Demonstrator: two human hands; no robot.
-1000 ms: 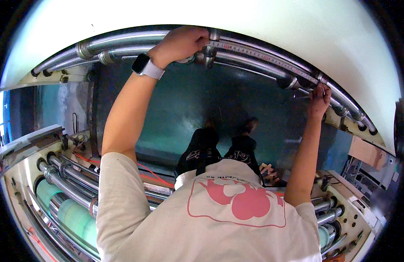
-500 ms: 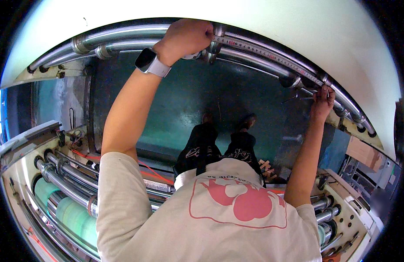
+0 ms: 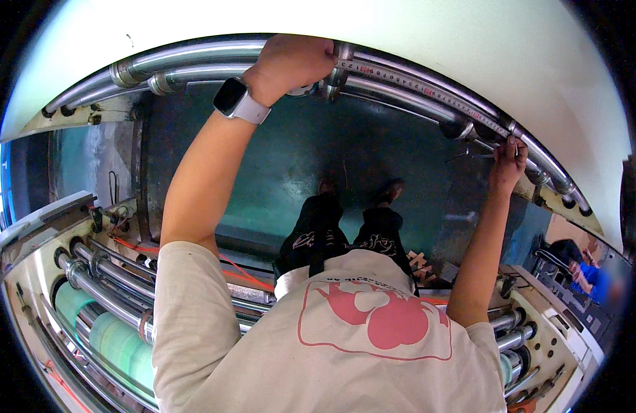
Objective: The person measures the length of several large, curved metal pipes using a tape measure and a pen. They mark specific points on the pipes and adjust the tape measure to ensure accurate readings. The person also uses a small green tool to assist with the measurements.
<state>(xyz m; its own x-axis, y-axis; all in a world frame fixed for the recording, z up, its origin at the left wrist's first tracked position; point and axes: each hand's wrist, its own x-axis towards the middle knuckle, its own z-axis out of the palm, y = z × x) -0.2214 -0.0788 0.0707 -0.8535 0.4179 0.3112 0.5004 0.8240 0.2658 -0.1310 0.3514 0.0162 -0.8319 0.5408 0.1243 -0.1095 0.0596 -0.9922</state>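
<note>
A large white machine cover [image 3: 318,17] arched across 12 o'clock, over the dark floor [image 3: 276,172]. A second machine with green rollers [image 3: 122,344] stood at 8 o'clock. Under the cover's edge, steel rollers [image 3: 201,51] curved from 10 o'clock round to 3, with collars along them. At half past 3, well apart from the work, sat a co-worker in blue [image 3: 596,281].

The person's left hand [image 3: 290,65] was just short of 12 o'clock, its fingers curled together on the near end of the tape measure [image 3: 426,90], with a smartwatch [image 3: 230,96] on that wrist. The right hand [image 3: 508,162] was at half past 2, its fingers apparently pinching the tape's far end, though that spot was small and dim. The tape lay along the rollers between the two hands, centred at about half past 1, its printed face showing.

Judging by this, drawing out the tape and lining it up were done, and it looked taut enough to read. Letting go and reeling it in were not yet done, and no mark of a reading showed on the rollers.
</note>
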